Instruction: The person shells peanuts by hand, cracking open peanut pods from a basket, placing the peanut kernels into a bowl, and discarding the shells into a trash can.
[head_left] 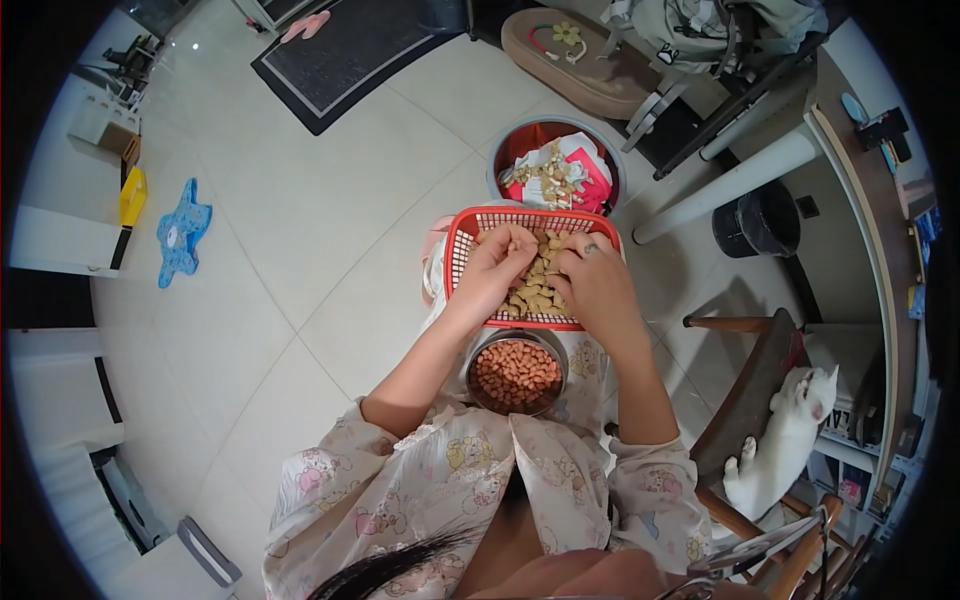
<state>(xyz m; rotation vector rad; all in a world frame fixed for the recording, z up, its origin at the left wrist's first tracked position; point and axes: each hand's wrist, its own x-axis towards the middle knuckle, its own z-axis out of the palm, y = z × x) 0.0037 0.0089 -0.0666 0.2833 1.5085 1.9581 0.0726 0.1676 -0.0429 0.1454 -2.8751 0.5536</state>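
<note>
Peanuts point(537, 285) in red basket point(462, 250), frame centre, between both hands; left hand point(495, 272) and right hand point(597, 283) pinch pods, equally near; bowl of kernels point(516, 375) just below.

White cat point(795, 440) on chair point(752, 385), blue star toy point(181, 233)

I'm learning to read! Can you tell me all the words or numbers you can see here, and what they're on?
None can be read.
Red and white wrappers in the round tub: print too blurred.
Box on the shelf beside the white cat: letters too small and cut off.
Red basket and metal bowl: no words.
</note>
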